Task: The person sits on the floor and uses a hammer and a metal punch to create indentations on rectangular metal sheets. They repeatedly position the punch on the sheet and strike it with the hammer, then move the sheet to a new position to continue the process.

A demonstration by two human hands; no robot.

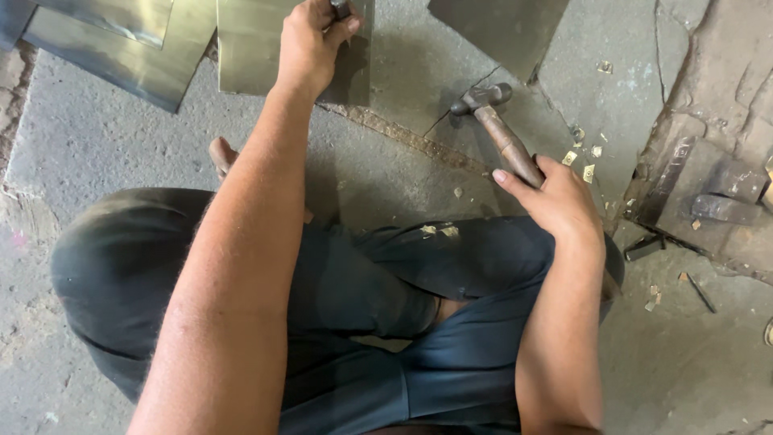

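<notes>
Head view: brass scraps (pixel 581 157) and metal sheets (pixel 121 48) surround the hammer (pixel 498 129).

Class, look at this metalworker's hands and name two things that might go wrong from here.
The left hand grips a small punch-like tool on the brass sheet; a strike from the hammer in the right hand might hit its fingers. The bare foot lies close to sheet edges and metal scraps, risking cuts.

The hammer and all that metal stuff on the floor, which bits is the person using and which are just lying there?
In use:
hammer in right hand
small dark tool in left hand
metal sheet under it

Lying about:
other sheets
brass scraps
iron blocks
</notes>
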